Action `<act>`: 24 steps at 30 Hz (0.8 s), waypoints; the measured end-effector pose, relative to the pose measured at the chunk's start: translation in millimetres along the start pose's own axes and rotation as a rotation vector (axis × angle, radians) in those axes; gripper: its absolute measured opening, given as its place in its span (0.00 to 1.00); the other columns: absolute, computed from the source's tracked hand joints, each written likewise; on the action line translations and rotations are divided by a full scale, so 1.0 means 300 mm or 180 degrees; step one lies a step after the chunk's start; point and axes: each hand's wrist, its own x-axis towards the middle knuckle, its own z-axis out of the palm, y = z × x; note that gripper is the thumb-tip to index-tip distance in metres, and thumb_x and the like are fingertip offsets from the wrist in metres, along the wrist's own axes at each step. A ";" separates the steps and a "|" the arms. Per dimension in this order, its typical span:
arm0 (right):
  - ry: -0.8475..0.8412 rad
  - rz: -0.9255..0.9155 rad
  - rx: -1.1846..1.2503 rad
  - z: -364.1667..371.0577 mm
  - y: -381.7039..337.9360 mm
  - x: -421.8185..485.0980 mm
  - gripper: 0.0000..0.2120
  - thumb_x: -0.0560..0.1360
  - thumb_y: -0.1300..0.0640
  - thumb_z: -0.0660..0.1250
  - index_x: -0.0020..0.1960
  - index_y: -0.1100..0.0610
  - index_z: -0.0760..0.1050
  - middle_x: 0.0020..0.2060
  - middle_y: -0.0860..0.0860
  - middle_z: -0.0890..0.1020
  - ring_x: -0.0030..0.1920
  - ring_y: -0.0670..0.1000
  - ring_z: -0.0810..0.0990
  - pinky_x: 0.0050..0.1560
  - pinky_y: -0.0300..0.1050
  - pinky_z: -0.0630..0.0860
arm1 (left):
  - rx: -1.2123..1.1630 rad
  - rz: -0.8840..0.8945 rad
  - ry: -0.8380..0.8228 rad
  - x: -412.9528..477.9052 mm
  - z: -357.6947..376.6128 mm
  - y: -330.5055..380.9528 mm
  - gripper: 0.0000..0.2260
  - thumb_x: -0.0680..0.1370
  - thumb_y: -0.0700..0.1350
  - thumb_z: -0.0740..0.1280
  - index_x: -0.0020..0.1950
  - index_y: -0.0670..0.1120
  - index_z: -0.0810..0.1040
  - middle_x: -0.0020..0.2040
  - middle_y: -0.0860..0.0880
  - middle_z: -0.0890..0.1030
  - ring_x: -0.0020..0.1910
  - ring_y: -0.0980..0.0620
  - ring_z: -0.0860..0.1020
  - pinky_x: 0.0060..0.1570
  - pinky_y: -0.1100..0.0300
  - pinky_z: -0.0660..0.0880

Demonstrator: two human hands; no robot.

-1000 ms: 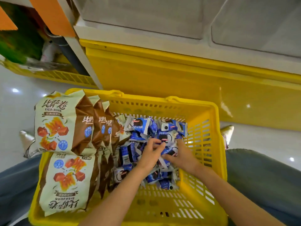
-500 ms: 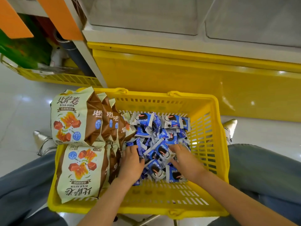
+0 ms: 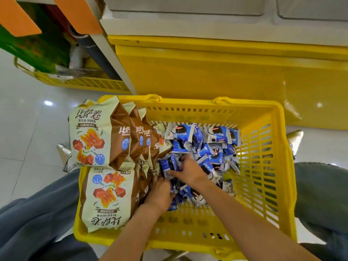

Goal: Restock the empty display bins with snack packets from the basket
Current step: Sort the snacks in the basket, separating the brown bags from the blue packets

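— Yellow plastic everywhere. Where are your hands?

— Both are down in the basket, which sits between my knees on the pale tiled floor. The blue snack packets lie heaped in its right half.

— Holding anything?

— My right hand reaches across to the left edge of the heap, and its fingers curl round a few blue packets. My left hand is just below it, touching it, knuckles up. Its fingertips are buried, so I cannot tell if it holds anything.

— What crowds you?

— The big cream-and-brown bags. They fill the basket's left half in two rows, some standing on edge, and the nearest ones press against my left hand. The top left bag overhangs the rim.

— And beyond the basket?

— A yellow display panel stands right behind it, with the pale display bins above at the top edge. To the left there is a second yellow basket with green packaging in it, under orange boards.
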 end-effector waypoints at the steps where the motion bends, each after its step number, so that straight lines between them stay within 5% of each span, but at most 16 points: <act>1: 0.0054 -0.0047 -0.0195 0.007 0.005 -0.001 0.29 0.70 0.42 0.71 0.62 0.59 0.69 0.57 0.57 0.73 0.58 0.55 0.72 0.53 0.45 0.70 | 0.0120 0.0055 -0.0015 -0.002 0.002 -0.002 0.19 0.80 0.46 0.61 0.69 0.43 0.65 0.67 0.44 0.68 0.70 0.44 0.57 0.68 0.53 0.57; 3: 0.0239 -0.0227 -0.0373 0.023 0.012 -0.004 0.22 0.71 0.43 0.70 0.57 0.57 0.74 0.57 0.56 0.70 0.62 0.56 0.67 0.62 0.46 0.66 | 0.0292 0.0208 0.0059 -0.013 0.007 -0.009 0.17 0.80 0.44 0.60 0.69 0.43 0.66 0.68 0.44 0.68 0.69 0.44 0.58 0.67 0.52 0.57; 6: 0.0273 -0.0249 0.0074 0.016 0.008 -0.013 0.18 0.72 0.48 0.71 0.56 0.57 0.75 0.55 0.56 0.75 0.57 0.54 0.72 0.55 0.43 0.70 | 0.0107 0.0453 0.0384 -0.031 -0.002 -0.012 0.16 0.81 0.43 0.58 0.68 0.43 0.66 0.66 0.46 0.68 0.66 0.46 0.62 0.64 0.55 0.60; 9: 0.0226 -0.0230 0.0589 -0.052 0.008 -0.044 0.18 0.72 0.50 0.71 0.57 0.58 0.74 0.51 0.53 0.79 0.49 0.49 0.76 0.46 0.38 0.71 | -0.0885 0.0527 0.0855 -0.067 -0.044 0.002 0.10 0.81 0.46 0.57 0.61 0.44 0.68 0.58 0.47 0.72 0.56 0.51 0.71 0.54 0.59 0.68; 11: 0.0172 -0.0272 0.0611 -0.117 0.028 -0.079 0.18 0.73 0.50 0.70 0.59 0.58 0.73 0.52 0.53 0.79 0.52 0.50 0.76 0.49 0.38 0.71 | -0.1531 0.0476 0.1056 -0.098 -0.085 0.013 0.07 0.81 0.48 0.56 0.55 0.47 0.68 0.50 0.50 0.74 0.46 0.56 0.73 0.43 0.65 0.70; 16: -0.0247 -0.0194 -0.0332 -0.290 0.137 -0.199 0.15 0.77 0.53 0.65 0.61 0.56 0.72 0.56 0.52 0.78 0.52 0.48 0.77 0.53 0.42 0.75 | -0.2653 0.0535 0.0997 -0.167 -0.195 0.047 0.06 0.81 0.50 0.57 0.47 0.49 0.67 0.33 0.53 0.73 0.29 0.63 0.72 0.32 0.72 0.68; 19: 0.0028 -0.0239 -0.0970 -0.308 0.162 -0.248 0.16 0.78 0.57 0.64 0.64 0.55 0.71 0.62 0.52 0.74 0.60 0.50 0.73 0.59 0.41 0.70 | -0.2944 0.0718 0.1002 -0.218 -0.248 0.053 0.07 0.80 0.52 0.58 0.48 0.49 0.70 0.36 0.52 0.75 0.31 0.63 0.72 0.34 0.71 0.69; 21: 0.0212 -0.0380 -0.0402 -0.271 0.130 -0.266 0.16 0.77 0.58 0.65 0.64 0.55 0.71 0.60 0.50 0.76 0.61 0.50 0.75 0.59 0.38 0.71 | -0.3215 0.0857 0.0940 -0.254 -0.279 0.047 0.07 0.77 0.55 0.60 0.47 0.52 0.71 0.35 0.59 0.76 0.33 0.66 0.73 0.35 0.74 0.69; 24: -0.0347 -0.0449 0.0327 -0.162 0.058 -0.271 0.13 0.76 0.61 0.67 0.60 0.59 0.73 0.53 0.53 0.80 0.56 0.51 0.78 0.51 0.28 0.72 | -0.3927 0.0988 0.0487 -0.303 -0.316 0.027 0.10 0.74 0.53 0.65 0.53 0.53 0.75 0.41 0.64 0.81 0.42 0.68 0.78 0.40 0.76 0.71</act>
